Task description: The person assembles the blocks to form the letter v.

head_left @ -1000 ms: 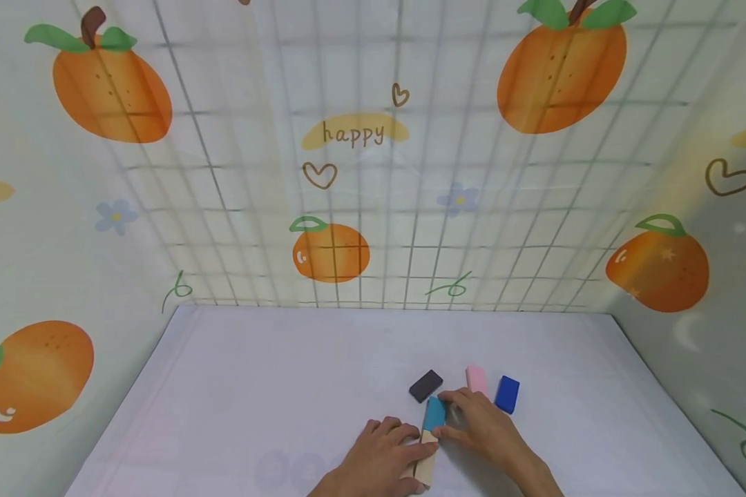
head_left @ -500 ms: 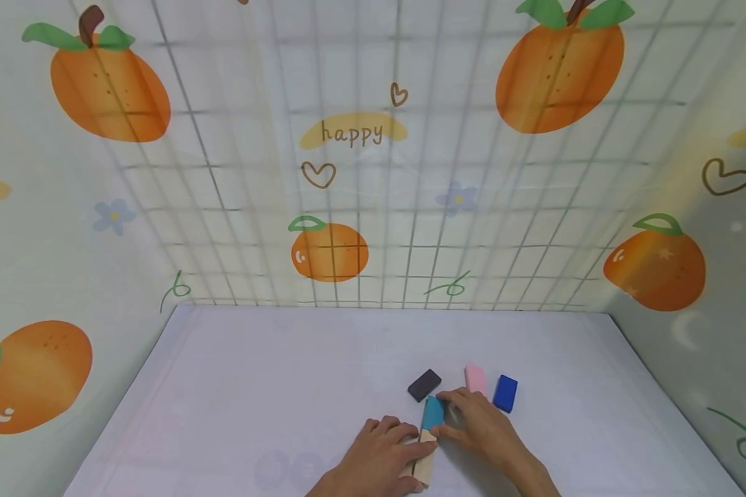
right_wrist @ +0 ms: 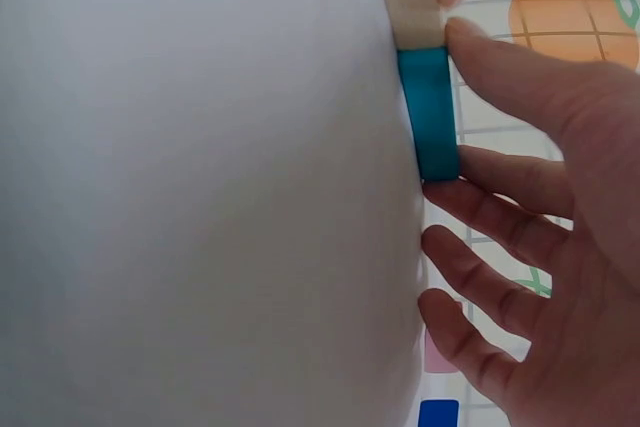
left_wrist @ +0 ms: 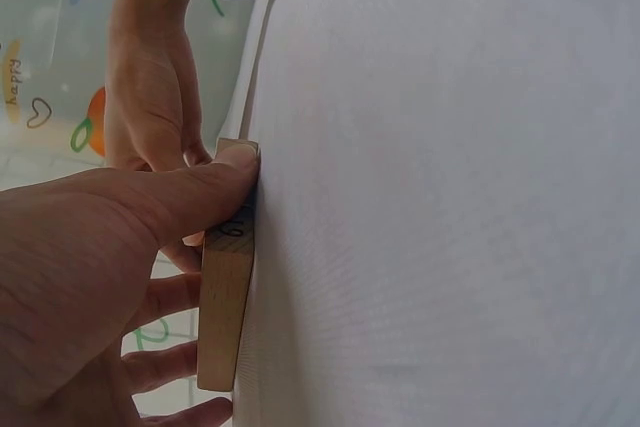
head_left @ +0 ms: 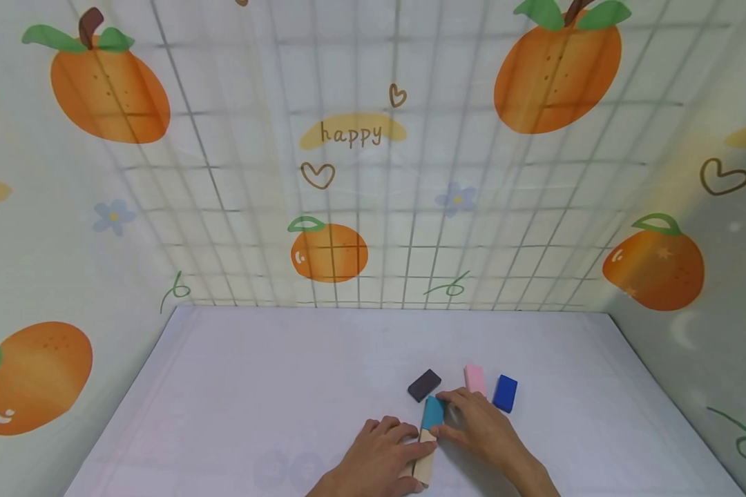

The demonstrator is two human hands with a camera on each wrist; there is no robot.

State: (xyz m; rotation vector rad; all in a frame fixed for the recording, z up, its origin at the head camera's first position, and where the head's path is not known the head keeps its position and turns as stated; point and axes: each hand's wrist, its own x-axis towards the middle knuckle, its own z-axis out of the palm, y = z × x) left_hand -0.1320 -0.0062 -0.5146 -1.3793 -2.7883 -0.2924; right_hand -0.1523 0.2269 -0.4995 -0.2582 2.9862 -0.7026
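Observation:
A teal block (head_left: 432,413) lies end to end with a plain wooden block (head_left: 423,471) on the white table. My right hand (head_left: 483,426) pinches the teal block lengthwise. In the right wrist view, its thumb sits by the seam and its fingertips (right_wrist: 440,192) meet the far end. My left hand (head_left: 379,461) holds bare wood, its fingers and thumb lying across it. The left wrist view has a wooden block (left_wrist: 225,317) with dark printed marks, my left thumb pressing one end and fingers behind. How many wooden pieces lie under the left hand is hard to tell.
Beyond the hands lies a black block (head_left: 425,385). A pink block (head_left: 474,378), partly covered by my right hand, and a blue block (head_left: 505,394) lie to its right. A printed fabric wall (head_left: 360,179) with oranges rises behind the table (head_left: 255,373).

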